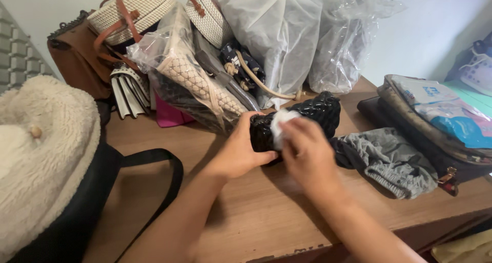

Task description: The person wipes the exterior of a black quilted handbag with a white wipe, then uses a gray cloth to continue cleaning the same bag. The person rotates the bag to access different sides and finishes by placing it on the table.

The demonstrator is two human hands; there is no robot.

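Note:
A glossy black quilted bag [312, 114] lies on the wooden table [266, 211] near its middle. My left hand [241, 150] grips the bag's near left end. My right hand [307, 153] presses a small white cloth or tissue [279, 124] against the bag's front; the hand is slightly blurred. A grey fabric dust bag [389, 158] lies just right of the black bag.
Woven straw bags [133, 9], a brown bag [77, 58] and several plastic-wrapped bags [277, 32] are piled at the back against the wall. A fluffy cream bag [41, 155] with black strap sits at left. A dark pouch with packets [435, 119] is at right.

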